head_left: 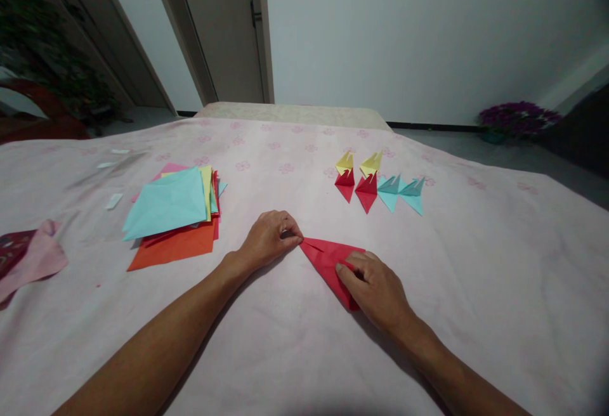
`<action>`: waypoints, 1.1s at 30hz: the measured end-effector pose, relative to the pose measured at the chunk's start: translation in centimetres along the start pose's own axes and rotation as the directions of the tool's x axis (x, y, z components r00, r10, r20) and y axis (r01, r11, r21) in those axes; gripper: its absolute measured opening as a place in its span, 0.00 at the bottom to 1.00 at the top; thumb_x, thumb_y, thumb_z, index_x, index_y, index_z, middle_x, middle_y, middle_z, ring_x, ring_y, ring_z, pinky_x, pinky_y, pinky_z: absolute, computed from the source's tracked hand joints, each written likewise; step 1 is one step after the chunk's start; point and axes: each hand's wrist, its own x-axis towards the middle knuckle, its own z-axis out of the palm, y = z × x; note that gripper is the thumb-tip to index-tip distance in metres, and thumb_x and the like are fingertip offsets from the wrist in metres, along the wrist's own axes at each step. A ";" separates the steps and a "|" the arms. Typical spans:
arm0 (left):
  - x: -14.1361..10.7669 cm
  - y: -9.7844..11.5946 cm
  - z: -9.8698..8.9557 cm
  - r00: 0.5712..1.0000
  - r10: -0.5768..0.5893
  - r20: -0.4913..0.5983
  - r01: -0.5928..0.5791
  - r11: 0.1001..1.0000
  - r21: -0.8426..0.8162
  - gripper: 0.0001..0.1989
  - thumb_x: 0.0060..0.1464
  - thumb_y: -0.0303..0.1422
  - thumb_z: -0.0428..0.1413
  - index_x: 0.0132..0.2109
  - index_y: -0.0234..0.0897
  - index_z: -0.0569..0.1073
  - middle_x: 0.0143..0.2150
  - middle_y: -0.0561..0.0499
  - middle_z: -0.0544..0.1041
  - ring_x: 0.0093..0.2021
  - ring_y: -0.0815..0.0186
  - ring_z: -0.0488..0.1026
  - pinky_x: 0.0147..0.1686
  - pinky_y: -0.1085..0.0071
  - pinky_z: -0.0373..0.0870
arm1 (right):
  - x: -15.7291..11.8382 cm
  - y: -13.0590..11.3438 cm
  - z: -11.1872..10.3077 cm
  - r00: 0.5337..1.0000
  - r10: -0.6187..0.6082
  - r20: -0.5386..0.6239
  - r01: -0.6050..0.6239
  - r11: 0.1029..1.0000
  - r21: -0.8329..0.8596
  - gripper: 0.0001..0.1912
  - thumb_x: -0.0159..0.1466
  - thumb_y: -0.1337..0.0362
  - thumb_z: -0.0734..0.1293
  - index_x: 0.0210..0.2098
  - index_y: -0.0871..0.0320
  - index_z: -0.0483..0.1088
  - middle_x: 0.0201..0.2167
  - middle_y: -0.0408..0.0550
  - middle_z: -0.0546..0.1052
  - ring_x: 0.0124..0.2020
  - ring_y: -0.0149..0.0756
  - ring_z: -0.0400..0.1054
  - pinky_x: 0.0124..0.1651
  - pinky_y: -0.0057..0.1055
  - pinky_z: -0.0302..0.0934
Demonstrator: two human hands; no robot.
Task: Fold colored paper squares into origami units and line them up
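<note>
A red sheet of origami paper, folded to a narrow point on its left, lies on the table between my hands. My left hand pinches that pointed tip between thumb and fingers. Over the wider right end, my right hand is closed on the paper, thumb along its face and fingers curled at the edge. Beyond it stand several small folded paper figures: yellow ones, red ones and light blue ones.
A loose stack of coloured paper, light blue sheet uppermost and orange sheet below, lies left of my hands. A pink cloth-like item sits at the far left. Small white slips dot the flowered tablecloth.
</note>
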 end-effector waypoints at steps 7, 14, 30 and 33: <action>0.1 0.3 0.0 1.000 -0.008 0.004 0.008 0.998 0.062 0.02 0.55 0.32 0.61 0.33 0.41 0.77 0.35 0.53 0.77 0.39 0.61 0.72 0.44 0.63 0.64 | 0.0 -0.3 -0.2 1.000 -0.008 0.021 0.011 0.990 -0.140 0.15 0.62 0.65 0.58 0.18 0.57 0.57 0.22 0.43 0.70 0.31 0.34 0.63 0.30 0.30 0.45; 0.1 0.5 0.0 1.000 0.021 0.003 -0.021 0.994 0.109 0.03 0.55 0.33 0.62 0.33 0.40 0.77 0.35 0.52 0.77 0.39 0.61 0.72 0.43 0.63 0.63 | 0.3 -0.1 -0.1 1.000 0.021 0.016 -0.016 0.969 -0.247 0.14 0.60 0.65 0.60 0.18 0.58 0.60 0.21 0.44 0.71 0.26 0.33 0.61 0.28 0.31 0.39; -0.2 1.1 0.3 1.000 0.014 -0.008 -0.012 0.985 0.170 0.09 0.54 0.39 0.63 0.34 0.39 0.74 0.34 0.52 0.74 0.38 0.61 0.70 0.42 0.63 0.63 | 0.4 -0.2 -0.3 0.997 0.041 0.061 -0.018 0.939 -0.342 0.14 0.61 0.64 0.61 0.20 0.58 0.67 0.23 0.47 0.75 0.25 0.34 0.65 0.27 0.32 0.37; -0.3 1.1 0.5 1.000 -0.001 -0.021 0.005 0.984 0.180 0.10 0.56 0.40 0.62 0.34 0.39 0.74 0.35 0.51 0.75 0.38 0.61 0.70 0.40 0.63 0.63 | 0.4 -0.2 -0.3 0.997 0.040 0.059 -0.017 0.938 -0.347 0.14 0.61 0.64 0.60 0.20 0.58 0.68 0.23 0.47 0.75 0.25 0.34 0.65 0.27 0.32 0.37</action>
